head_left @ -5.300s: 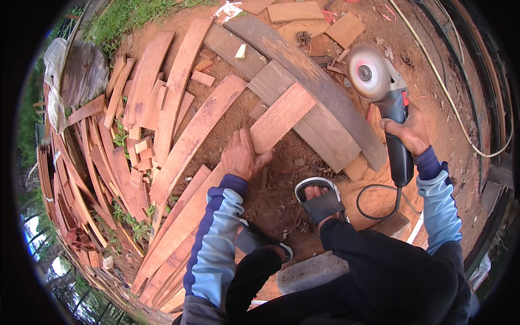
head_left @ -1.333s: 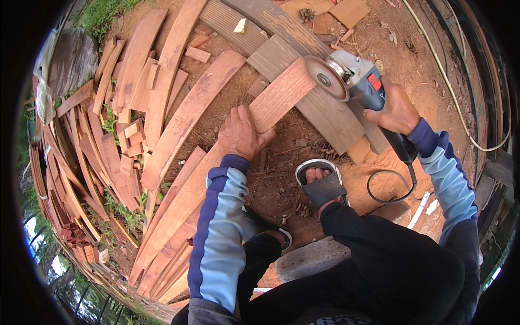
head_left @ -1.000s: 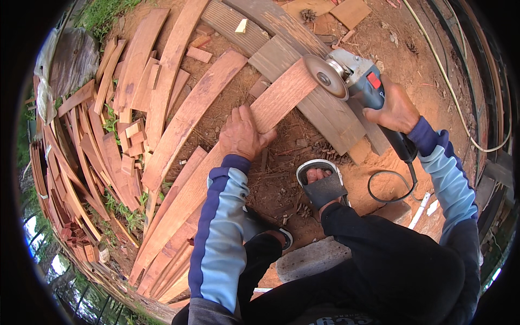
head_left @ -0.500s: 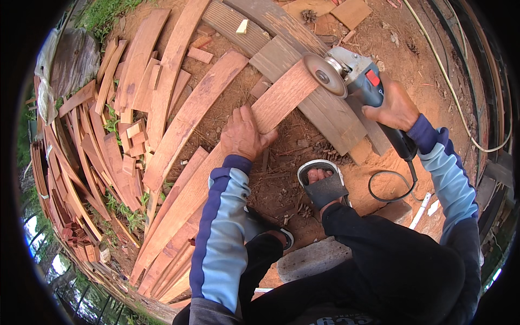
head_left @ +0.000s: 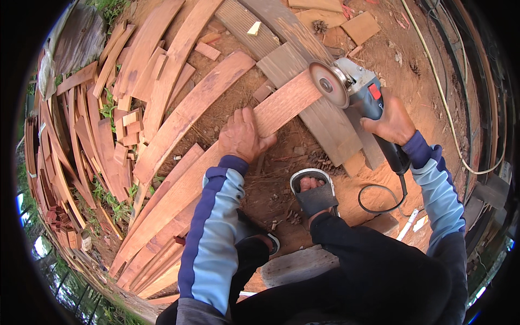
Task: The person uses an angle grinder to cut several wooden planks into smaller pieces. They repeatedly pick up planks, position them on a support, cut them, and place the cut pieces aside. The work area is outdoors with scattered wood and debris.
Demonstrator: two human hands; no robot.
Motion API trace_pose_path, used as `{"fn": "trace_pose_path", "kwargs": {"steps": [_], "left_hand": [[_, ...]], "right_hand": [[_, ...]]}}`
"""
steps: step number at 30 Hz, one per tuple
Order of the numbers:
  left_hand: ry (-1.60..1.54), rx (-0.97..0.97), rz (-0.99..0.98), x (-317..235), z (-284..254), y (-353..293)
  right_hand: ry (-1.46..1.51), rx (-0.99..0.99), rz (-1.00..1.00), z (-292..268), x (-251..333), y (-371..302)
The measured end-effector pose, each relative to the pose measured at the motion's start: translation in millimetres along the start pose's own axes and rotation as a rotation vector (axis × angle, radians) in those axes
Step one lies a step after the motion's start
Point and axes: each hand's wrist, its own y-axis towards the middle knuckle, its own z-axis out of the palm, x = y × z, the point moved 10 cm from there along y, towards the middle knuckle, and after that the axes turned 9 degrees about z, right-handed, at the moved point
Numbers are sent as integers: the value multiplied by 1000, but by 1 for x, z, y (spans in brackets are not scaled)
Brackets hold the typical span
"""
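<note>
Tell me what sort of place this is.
Probably an outdoor work yard: bare reddish soil, loose wooden boards lying to the left, and an angle grinder in the right hand.

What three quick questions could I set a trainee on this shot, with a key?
1. Which hand holds the grinder?
2. True or false: the left hand is clear of the reddish board.
3. The grinder's disc is nearest to: A, the left wrist; B, the board's far end; C, the grass.

Key: 1, the right hand. 2, false; it rests on the board. 3, B.
</note>
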Motion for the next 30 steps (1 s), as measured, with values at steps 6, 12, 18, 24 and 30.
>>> {"fn": "trace_pose_path", "kwargs": {"steps": [6, 12, 18, 24, 30], "left_hand": [[1, 16, -2, 1, 1, 0], [-5, 30, 1, 0, 0, 1], [-3, 50, -14, 2, 1, 0], [-1, 77, -31, 0, 2, 1], [-20, 95, -35, 0, 2, 1]], "right_hand": [[-14, -32, -42, -1, 4, 1], [-63, -38, -14, -1, 3, 4], [-5, -12, -34, 1, 5, 6], [-26, 4, -9, 4, -3, 12], [-31, 30, 23, 3, 2, 13]]}}
